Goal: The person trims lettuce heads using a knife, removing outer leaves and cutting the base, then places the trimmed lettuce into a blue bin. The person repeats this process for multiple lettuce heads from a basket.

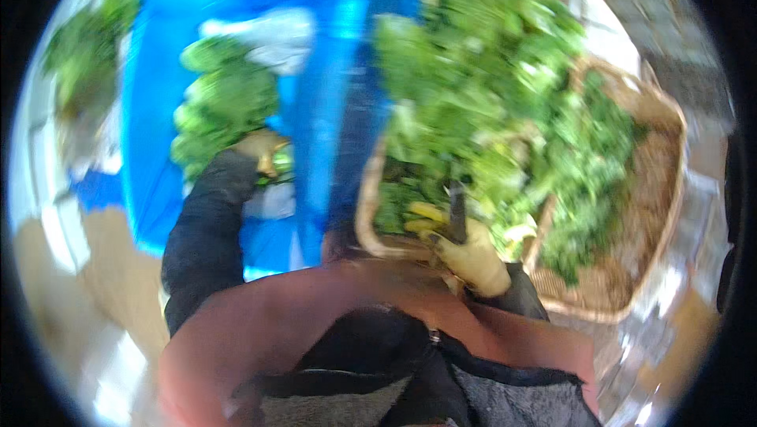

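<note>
My left hand (258, 152), in a light glove under a dark sleeve, reaches into a blue plastic bin (151, 155). Its fingers curl around a pale green head of leafy greens (284, 158), partly covered by the glove. Beyond that hand, several green heads (227, 96) lie in a row inside the bin. My right hand (473, 258), also gloved, grips a dark-bladed knife (457, 208); blur hides the blade's exact shape. That hand is at the near edge of a woven basket (371, 232) heaped with leafy greens (473, 66).
A second woven basket (656, 249) with darker curly greens (597, 178) stands to the right. White plastic or paper (284, 39) lies in the bin's far part. More greens (89, 60) are at the far left. The whole view is motion-blurred.
</note>
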`<state>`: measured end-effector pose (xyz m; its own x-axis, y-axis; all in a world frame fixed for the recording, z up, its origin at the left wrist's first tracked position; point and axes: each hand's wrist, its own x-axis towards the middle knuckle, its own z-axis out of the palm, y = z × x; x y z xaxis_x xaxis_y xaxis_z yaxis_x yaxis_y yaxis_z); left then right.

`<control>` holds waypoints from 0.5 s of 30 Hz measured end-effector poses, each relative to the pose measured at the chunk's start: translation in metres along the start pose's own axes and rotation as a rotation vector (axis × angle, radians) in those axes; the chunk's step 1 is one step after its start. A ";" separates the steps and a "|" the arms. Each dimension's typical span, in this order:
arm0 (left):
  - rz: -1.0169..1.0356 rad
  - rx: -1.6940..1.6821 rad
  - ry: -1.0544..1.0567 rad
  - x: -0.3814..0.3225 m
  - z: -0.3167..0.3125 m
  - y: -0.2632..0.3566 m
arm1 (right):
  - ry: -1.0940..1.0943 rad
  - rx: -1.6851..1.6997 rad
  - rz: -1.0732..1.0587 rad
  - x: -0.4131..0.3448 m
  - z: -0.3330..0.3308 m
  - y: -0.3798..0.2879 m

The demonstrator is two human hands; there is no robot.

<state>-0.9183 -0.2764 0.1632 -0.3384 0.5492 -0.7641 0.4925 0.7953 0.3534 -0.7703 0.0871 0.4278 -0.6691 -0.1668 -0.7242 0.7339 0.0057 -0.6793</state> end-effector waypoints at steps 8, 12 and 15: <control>-0.259 -0.194 0.739 -0.049 -0.113 0.103 | -0.082 -0.280 -0.107 -0.066 -0.122 0.037; 0.183 -0.195 1.329 -0.009 -0.170 0.269 | 0.617 -0.709 -0.409 -0.053 -0.280 0.011; -0.127 0.069 0.711 0.109 -0.176 0.345 | 1.058 -1.199 -0.657 -0.005 -0.403 -0.025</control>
<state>-0.9265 0.1035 0.2965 -0.8242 0.5066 -0.2532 0.4564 0.8588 0.2326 -0.8329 0.4855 0.4010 -0.9382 0.2238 0.2641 0.1684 0.9616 -0.2166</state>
